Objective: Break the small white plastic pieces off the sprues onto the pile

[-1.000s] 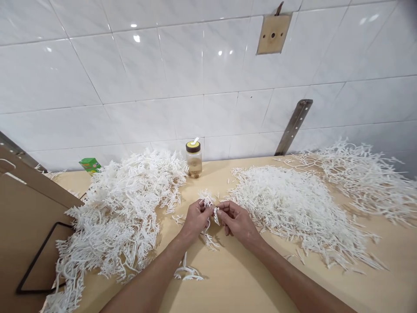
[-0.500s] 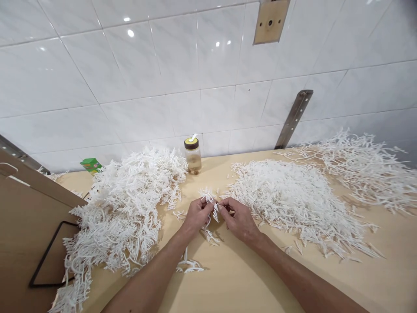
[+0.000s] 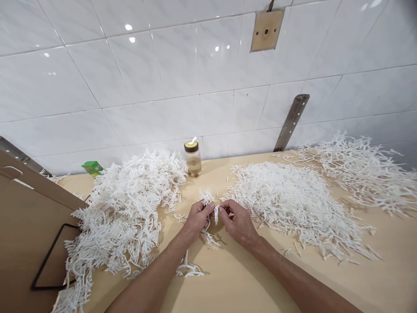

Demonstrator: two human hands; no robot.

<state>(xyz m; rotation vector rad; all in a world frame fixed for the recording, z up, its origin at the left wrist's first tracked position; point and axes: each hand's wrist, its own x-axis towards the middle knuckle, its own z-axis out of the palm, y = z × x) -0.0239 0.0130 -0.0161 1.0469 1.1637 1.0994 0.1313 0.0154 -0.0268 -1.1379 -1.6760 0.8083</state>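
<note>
My left hand (image 3: 197, 217) is closed around a white branched plastic piece (image 3: 206, 196), whose frayed tips stick up past the fingers and whose stem hangs below. Close beside it, my right hand (image 3: 238, 221) pinches a small white sprig (image 3: 216, 214) between thumb and forefinger; the sprig dangles in the gap between the hands. Whether the two pieces are joined I cannot tell. Under the hands, a few loose white branched pieces (image 3: 190, 270) lie on the wooden table (image 3: 224, 282).
A tangled heap of white branched pieces (image 3: 127, 208) covers the left. At right lie a pile of small sprigs (image 3: 283, 195) and bare white stems (image 3: 365, 169). A lidded jar (image 3: 194, 164), a green box (image 3: 92, 168) and a cardboard box (image 3: 29, 226) stand around; a metal bracket (image 3: 291, 122) leans by the wall.
The view has tilted slightly upward. Between the hands, the small sprig has turned to hang more upright; both hands stay nearly in place.
</note>
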